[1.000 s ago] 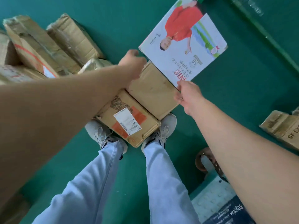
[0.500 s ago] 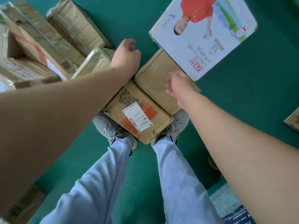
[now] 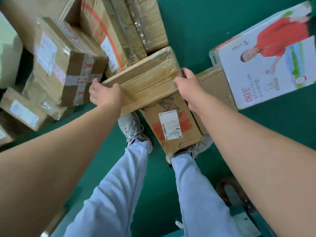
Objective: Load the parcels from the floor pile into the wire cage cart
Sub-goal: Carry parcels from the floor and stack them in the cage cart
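— Green floor [image 3: 196, 31] runs under everything, doesn't it?

— Yes, and a pile of brown parcels [image 3: 95, 40] crowds its far left, stacked and leaning on one another, most wrapped in clear tape with white labels.

— Which parcel is the person handling?

— A flat taped carton [image 3: 147, 77], tilted, at the near right edge of that pile. It overlaps the far end of a labelled box [image 3: 172, 127] that sits just ahead of the shoes.

— How do the hands sit on it?

— The left hand [image 3: 106, 93] grips the carton's left corner, fingers curled round the edge. The right hand [image 3: 188, 84] grips the right end, fingers wrapped over the far side and the thumb on the near face. Both arms are stretched out forward and down.

— What about that labelled box?

— It carries a white shipping label [image 3: 169, 125] over an orange patch, and its near corner is crushed. It lies between the two grey sneakers [image 3: 133, 129], with the right shoe partly hidden beneath it. Another plain brown box [image 3: 215, 89] touches its right side.

— Anything further right?

— A white printed box [image 3: 266, 65] showing a figure in red, lying flat just beside the plain brown one.

— And close to the person?

— Light blue jeans [image 3: 119, 194], and at the near right a dark rusty wheel-like part [image 3: 230, 190]; I cannot tell what it belongs to.
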Demonstrator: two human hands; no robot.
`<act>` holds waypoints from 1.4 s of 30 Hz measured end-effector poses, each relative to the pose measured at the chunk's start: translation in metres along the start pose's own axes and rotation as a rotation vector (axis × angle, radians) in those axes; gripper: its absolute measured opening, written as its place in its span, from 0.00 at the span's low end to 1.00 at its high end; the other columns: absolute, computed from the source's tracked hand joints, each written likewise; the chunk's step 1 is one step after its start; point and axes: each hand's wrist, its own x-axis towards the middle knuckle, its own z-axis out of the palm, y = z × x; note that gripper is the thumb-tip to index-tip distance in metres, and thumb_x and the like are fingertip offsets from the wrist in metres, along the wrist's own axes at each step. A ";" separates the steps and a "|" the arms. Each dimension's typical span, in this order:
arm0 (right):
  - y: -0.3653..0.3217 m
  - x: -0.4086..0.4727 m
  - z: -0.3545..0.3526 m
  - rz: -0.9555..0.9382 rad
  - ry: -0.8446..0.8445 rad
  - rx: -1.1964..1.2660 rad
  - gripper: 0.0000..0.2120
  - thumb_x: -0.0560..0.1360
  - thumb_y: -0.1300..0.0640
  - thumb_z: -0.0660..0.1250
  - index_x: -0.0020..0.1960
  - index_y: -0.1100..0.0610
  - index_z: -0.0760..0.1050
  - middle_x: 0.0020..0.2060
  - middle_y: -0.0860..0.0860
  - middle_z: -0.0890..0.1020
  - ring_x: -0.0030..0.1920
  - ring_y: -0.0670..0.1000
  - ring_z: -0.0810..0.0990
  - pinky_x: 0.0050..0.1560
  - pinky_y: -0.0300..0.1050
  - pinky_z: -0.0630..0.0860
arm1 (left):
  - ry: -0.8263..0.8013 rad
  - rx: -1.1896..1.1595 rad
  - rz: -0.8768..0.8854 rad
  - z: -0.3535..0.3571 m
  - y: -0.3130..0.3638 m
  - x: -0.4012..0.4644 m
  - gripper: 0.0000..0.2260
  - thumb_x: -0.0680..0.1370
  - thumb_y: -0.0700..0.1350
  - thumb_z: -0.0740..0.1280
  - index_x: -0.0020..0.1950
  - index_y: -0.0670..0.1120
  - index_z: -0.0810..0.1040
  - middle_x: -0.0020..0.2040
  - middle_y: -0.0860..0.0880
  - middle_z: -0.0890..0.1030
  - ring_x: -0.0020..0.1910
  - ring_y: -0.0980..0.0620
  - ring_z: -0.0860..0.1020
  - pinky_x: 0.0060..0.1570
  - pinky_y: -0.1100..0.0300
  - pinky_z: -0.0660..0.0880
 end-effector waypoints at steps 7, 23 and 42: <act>0.004 -0.017 0.022 0.020 -0.011 -0.076 0.31 0.82 0.55 0.61 0.81 0.42 0.55 0.74 0.48 0.70 0.67 0.55 0.74 0.70 0.62 0.72 | -0.104 -0.391 -0.401 -0.010 0.001 0.020 0.43 0.74 0.65 0.65 0.84 0.56 0.49 0.82 0.50 0.54 0.79 0.40 0.58 0.74 0.40 0.62; -0.055 -0.287 -0.046 0.079 0.137 0.153 0.36 0.76 0.34 0.69 0.75 0.47 0.58 0.74 0.50 0.65 0.64 0.54 0.73 0.61 0.57 0.81 | -0.374 -0.571 -0.283 -0.210 -0.018 -0.136 0.27 0.70 0.62 0.67 0.65 0.50 0.76 0.64 0.46 0.76 0.58 0.45 0.77 0.44 0.54 0.76; -0.053 -0.670 -0.043 0.076 0.517 0.824 0.38 0.72 0.24 0.60 0.71 0.48 0.67 0.66 0.51 0.77 0.63 0.56 0.77 0.65 0.61 0.74 | -0.738 -0.200 0.309 -0.467 0.052 -0.355 0.17 0.76 0.58 0.66 0.59 0.48 0.76 0.55 0.47 0.81 0.54 0.45 0.79 0.58 0.47 0.78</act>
